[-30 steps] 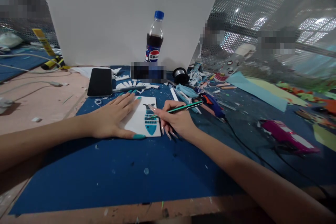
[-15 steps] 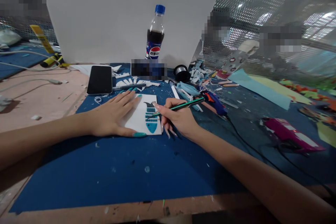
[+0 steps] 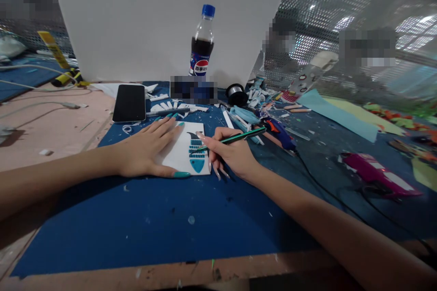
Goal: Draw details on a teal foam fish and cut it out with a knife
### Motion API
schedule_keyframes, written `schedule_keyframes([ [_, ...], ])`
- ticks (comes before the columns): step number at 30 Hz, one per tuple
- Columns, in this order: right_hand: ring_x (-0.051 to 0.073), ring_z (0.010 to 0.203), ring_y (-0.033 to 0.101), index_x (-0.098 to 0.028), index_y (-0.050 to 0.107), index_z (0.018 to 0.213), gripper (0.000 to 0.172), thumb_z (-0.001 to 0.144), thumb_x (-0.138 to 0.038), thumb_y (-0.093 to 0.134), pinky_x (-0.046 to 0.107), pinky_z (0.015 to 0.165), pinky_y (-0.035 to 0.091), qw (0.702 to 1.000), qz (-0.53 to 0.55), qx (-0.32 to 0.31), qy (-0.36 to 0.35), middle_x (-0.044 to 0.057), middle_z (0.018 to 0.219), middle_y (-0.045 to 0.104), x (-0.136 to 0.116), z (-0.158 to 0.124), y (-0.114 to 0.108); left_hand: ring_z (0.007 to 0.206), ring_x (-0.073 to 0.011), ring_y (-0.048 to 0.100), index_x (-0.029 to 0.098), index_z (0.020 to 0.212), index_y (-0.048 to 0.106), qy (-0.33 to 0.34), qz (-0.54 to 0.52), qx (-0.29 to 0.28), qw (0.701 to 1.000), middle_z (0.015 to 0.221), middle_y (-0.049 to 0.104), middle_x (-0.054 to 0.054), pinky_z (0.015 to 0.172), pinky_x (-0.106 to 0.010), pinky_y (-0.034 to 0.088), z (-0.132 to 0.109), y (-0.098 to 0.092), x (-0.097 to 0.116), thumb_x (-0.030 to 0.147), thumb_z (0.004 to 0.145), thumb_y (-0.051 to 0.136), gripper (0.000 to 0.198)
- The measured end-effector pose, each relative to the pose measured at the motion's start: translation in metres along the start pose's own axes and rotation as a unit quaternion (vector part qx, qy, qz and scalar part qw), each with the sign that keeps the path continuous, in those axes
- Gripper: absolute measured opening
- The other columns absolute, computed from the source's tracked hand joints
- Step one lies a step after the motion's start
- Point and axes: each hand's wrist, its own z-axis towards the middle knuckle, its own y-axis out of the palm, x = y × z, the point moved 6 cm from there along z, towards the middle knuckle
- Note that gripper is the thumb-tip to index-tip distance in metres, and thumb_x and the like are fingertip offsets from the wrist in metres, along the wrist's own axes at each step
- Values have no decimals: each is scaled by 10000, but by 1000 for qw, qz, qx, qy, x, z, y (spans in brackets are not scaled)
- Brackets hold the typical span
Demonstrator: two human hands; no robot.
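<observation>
the card (image 3: 179,157), white with a blue fish (image 3: 197,155) drawn on it, lies flat on the blue mat (image 3: 170,223) in the middle of the desk, a little toward the far edge. the fish runs along the card's right side, tail toward the far edge. the pencil (image 3: 239,137), green and black, slants low over the card's right edge with its tip on the fish and its back end pointing right.

the right hand (image 3: 234,157) grips it, thumb and forefinger clamped round the shaft near the tip. the other fingers are curled under, their long nails on the mat just beside the card. the wrist rests on the mat and the forearm comes in from the near right corner.

the left hand (image 3: 143,153) lies palm down across the card's left half. its fingers are straight and slightly spread, pointing to the far edge, and the thumb is stretched along the card's near edge. its forearm comes in from the left edge of the desk.

beyond the left hand a phone (image 3: 129,102) lies face up near the mat's far left corner, with white scraps (image 3: 174,109) between it and the card. a bottle (image 3: 202,45) stands upright at the far edge against a white board (image 3: 136,22). right of the card lie a dark spool (image 3: 235,96) and a blue glue gun (image 3: 280,132).
</observation>
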Motion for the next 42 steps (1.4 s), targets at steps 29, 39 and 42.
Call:
schedule_keyframes([
  [29, 70, 332, 538, -184, 495, 542, 389, 786, -359, 744, 145, 280, 394, 998, -51, -18, -16, -23, 463, 600, -1, 0, 2, 1473, -421, -14, 131, 1564, 48, -8, -2, -21, 1000, 1617, -26, -189, 1158, -619, 129, 0, -4, 5, 895, 760, 325, 1143],
  [39, 71, 331, 534, -190, 483, 535, 435, 714, -442, 790, 158, 298, 401, 998, -40, -38, 13, -25, 453, 587, 0, 4, 5, 1474, -411, -51, 96, 1560, 65, -24, -4, -46, 999, 1617, -53, -180, 1174, -590, 87, 1, -7, 8, 922, 729, 300, 1195],
  [42, 67, 327, 523, -190, 477, 528, 441, 700, -439, 797, 162, 310, 403, 998, -36, -49, 5, -28, 444, 578, -1, 5, 6, 1472, -417, -36, 118, 1563, 66, -23, -3, -39, 999, 1620, -51, -171, 1172, -594, 101, 1, -6, 7, 912, 738, 317, 1173],
])
